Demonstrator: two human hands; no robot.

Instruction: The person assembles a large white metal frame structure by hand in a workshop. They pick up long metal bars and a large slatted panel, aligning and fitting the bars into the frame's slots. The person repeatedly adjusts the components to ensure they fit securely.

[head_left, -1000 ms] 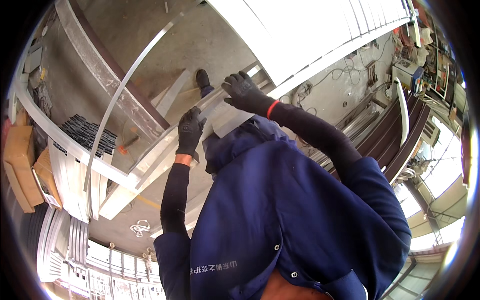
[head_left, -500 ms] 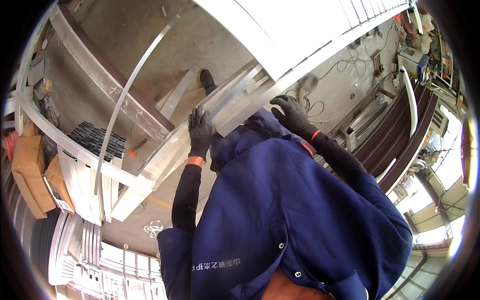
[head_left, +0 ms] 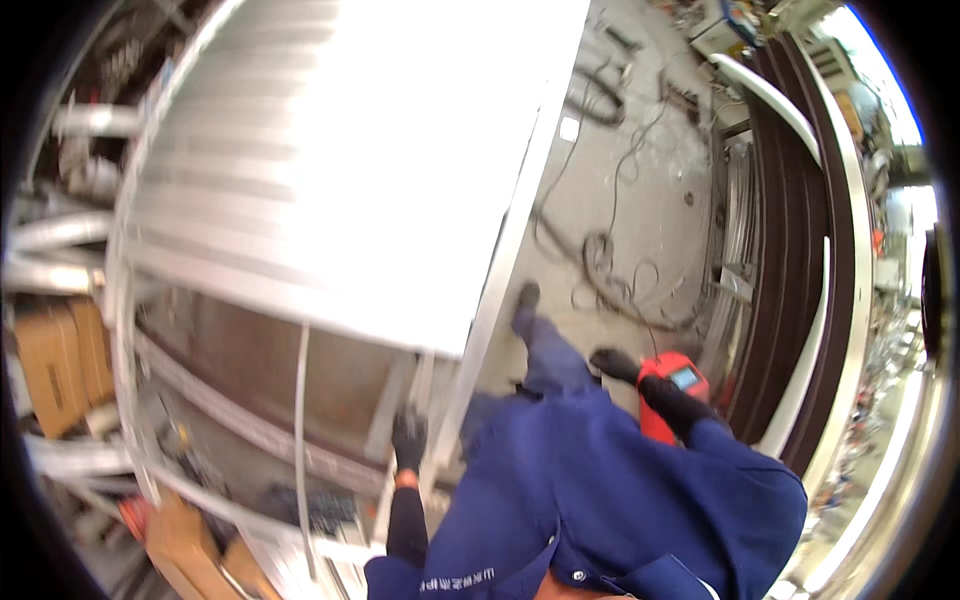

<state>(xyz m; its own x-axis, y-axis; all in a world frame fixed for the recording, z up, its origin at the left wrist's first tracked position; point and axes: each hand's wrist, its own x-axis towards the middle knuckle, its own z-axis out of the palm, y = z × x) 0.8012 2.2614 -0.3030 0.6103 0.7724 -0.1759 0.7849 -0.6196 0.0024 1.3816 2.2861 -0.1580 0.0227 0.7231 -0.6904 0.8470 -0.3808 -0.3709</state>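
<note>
Evidently both hands are apart: the gloved left hand point(head_left: 408, 438) is just beside the metal bars point(head_left: 427, 382) at the white panel's point(head_left: 380, 200) near edge, blur hiding its finger spread and any contact. The gloved right hand point(head_left: 614, 365) is beside the red machine point(head_left: 655, 426); I cannot tell its grip. Cardboard boxes point(head_left: 62, 370), contents unseen, sit well left of the left hand. A pale rail point(head_left: 506, 266) runs between the hands; concrete floor point(head_left: 668, 225) with cables point(head_left: 601, 262) stretches beyond the right.
</note>
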